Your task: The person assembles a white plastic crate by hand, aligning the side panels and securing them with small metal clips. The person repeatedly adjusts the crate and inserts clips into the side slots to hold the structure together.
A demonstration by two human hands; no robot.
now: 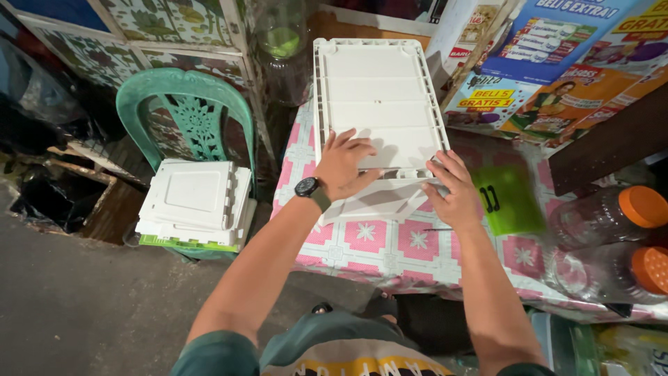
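Left hand [342, 163], with a dark wristwatch [307, 186] on the wrist, lies palm down and flat on the near end of a white ribbed plastic panel [379, 90]; fingers spread wide, nothing clasped. Right hand [456, 191] presses the panel's near right corner; fingers curl over the edge of a smaller white piece [376, 202] slanting beneath it, grip narrow on that edge. The panel lies lengthwise on the surface [390, 244], which wears a pink-and-white tile-patterned cloth.

Just right of the right hand: a flat green rectangular card [508, 198] with black marks. Far right edge: two clear plastic jars with orange lids [643, 205].

Behind the surface, upper right: stacked cardboard cartons [557, 76] printed in blue, yellow and orange.

Left: a teal plastic chair [188, 118] carrying a stack of white panels [191, 202].
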